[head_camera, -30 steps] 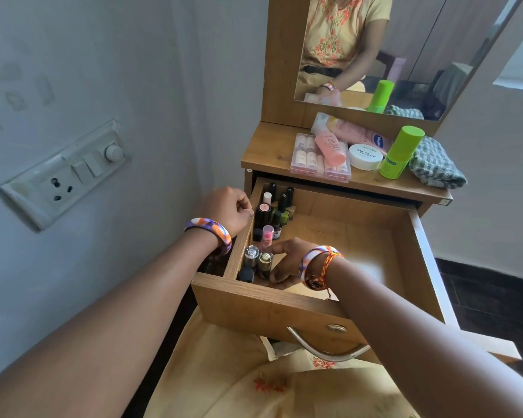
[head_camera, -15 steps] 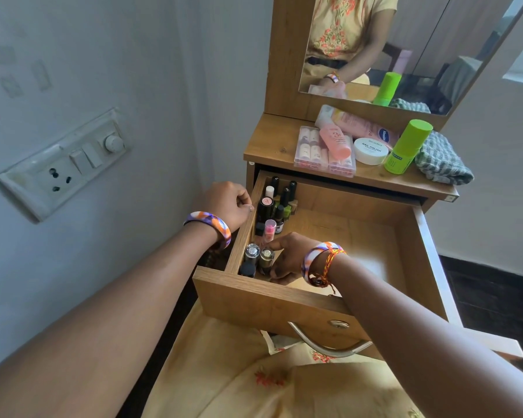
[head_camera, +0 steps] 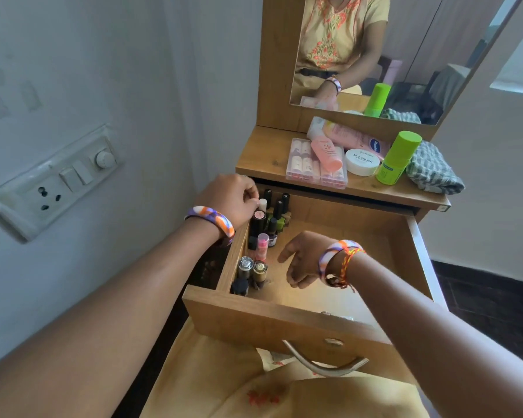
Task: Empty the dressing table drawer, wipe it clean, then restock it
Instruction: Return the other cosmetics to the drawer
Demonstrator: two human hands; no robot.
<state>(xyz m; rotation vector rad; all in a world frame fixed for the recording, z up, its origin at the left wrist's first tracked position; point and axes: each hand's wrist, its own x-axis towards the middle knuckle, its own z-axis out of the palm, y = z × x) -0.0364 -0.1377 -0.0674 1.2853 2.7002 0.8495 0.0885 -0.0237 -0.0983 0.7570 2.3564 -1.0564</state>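
Now lifted clear of the bottles: right hand [head_camera: 302, 260], a moment ago down among the metallic caps [head_camera: 252, 267] at the drawer's seven o'clock corner, hovering with fingers loosely spread and holding nothing. Suggests restocking under way, small bottles [head_camera: 272, 212] ranked along the left wall of the drawer [head_camera: 329, 285]. Left hand [head_camera: 230, 197] curled at the eleven o'clock corner, fingertips at a white-capped bottle [head_camera: 262, 204]; pinching or merely touching, cannot tell. Larger items still on the bench [head_camera: 263, 158]. Drawer's right floor partly hidden behind the forearm.

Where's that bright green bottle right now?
The green bottle stands upright on the dressing table top, right of the white nail polish jar and left of the folded checked cloth.
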